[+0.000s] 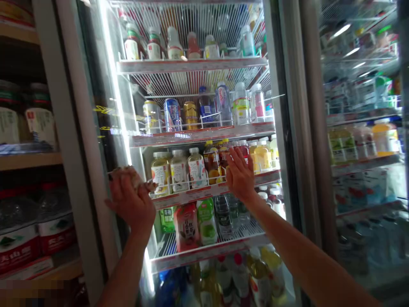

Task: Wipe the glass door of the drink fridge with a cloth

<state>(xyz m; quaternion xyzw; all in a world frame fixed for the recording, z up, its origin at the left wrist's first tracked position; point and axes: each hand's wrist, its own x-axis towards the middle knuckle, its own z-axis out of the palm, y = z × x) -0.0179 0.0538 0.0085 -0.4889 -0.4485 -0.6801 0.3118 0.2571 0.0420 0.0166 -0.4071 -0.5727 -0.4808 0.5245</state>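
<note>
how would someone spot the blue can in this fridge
Look in the lit glass-door fridge, at the second visible shelf from the top, the level above the right hand. Three cans stand at its left end; the blue and white can is the middle one, between a pale can and a gold can.

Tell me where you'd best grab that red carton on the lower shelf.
Grip the red carton by its upper side faces, coming straight from the front. It stands upright in the front row, bottles crowd both sides, and the shelf above sits close over its top. The glass door under the right hand seems to stand in front.
</note>
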